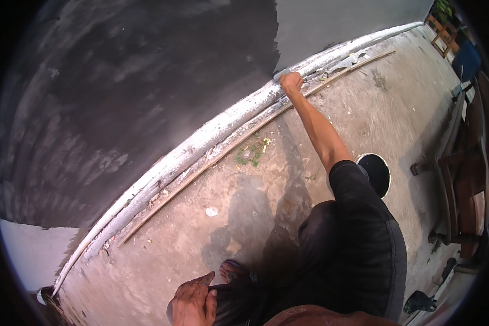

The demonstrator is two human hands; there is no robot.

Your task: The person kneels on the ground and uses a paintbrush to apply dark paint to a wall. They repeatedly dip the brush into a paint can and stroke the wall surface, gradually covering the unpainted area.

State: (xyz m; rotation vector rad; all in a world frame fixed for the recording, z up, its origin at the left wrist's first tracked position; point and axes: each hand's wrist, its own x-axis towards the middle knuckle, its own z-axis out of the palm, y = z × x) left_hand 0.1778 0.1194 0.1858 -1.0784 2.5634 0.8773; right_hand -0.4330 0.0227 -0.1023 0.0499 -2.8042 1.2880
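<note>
My right hand (292, 82), at the end of an outstretched arm, is closed round a small grey tool (280, 75). Only an edge of it shows, so its exact kind is unclear. It is against the foot of the wall (190, 70), where the dark grey coat meets a lighter grey area, just above a white ledge (233, 115). My left hand (193, 304) lies over my bent knee, fingers stretched out and nothing in it. Beside my right upper arm stands a round bucket (387, 163) with something black inside, partly hidden by the sleeve.
A long thin wooden strip (250, 132) lies on the concrete floor (174, 271) along the ledge, with rubble between them. Small weeds (250, 153) grow near the strip. Dark wooden furniture (464, 185) stands at the right, a blue chair (466, 61) farther back, and a black object (419, 302) lies lower right.
</note>
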